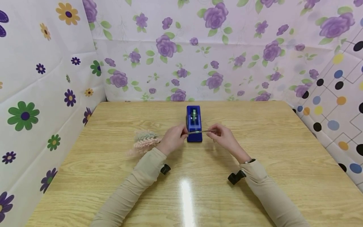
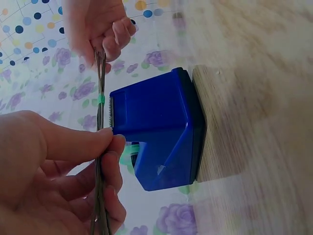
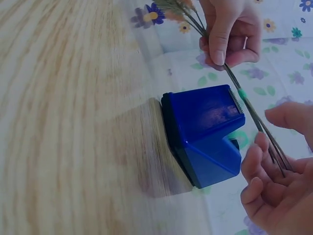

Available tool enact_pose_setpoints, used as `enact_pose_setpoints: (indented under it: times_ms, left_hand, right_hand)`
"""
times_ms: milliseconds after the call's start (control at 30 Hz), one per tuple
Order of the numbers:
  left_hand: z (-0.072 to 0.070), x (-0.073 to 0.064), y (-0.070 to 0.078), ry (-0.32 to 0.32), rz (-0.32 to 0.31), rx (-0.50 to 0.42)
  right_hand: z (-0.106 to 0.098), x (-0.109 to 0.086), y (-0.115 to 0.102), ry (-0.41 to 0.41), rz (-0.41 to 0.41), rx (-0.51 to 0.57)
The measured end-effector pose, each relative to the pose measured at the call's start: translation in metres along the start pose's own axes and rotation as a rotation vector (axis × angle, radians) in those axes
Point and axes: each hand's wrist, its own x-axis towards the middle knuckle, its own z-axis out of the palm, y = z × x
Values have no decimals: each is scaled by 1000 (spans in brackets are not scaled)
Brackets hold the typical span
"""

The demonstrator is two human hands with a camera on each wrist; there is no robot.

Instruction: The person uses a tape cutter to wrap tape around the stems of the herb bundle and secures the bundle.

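A bunch of dried flowers with fluffy pink and pale green heads (image 1: 145, 142) lies across the front of a blue tape dispenser (image 1: 194, 138), heads to the left. My left hand (image 1: 173, 138) pinches its thin stems (image 2: 100, 117) between thumb and fingers. A band of green tape (image 2: 101, 99) is around the stems, close to the dispenser's toothed edge (image 3: 235, 100). My right hand (image 1: 222, 137) is at the stem ends; in the right wrist view its thumb (image 3: 291, 116) stands apart while the stems rest against its loosely bent fingers.
The dispenser stands on a wooden table (image 1: 241, 201), holding a roll of green tape (image 1: 194, 115). Flower-patterned cloth (image 1: 181, 63) hangs behind and to the left, and dotted cloth (image 1: 334, 104) on the right. Each wrist wears a small black camera (image 1: 236, 177).
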Motion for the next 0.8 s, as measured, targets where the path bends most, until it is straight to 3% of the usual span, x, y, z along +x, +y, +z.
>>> enact_pose_setpoints:
  times_ms: [267, 600, 800]
  left_hand:
    - [2, 2, -1, 41, 12, -27]
    - [8, 1, -1, 84, 29, 16]
    - [8, 0, 0, 43, 32, 39]
  right_hand:
    - [-1, -1, -4, -7, 0, -32]
    - [0, 0, 0, 1, -6, -29]
    - [-1, -1, 1, -3, -36, -20]
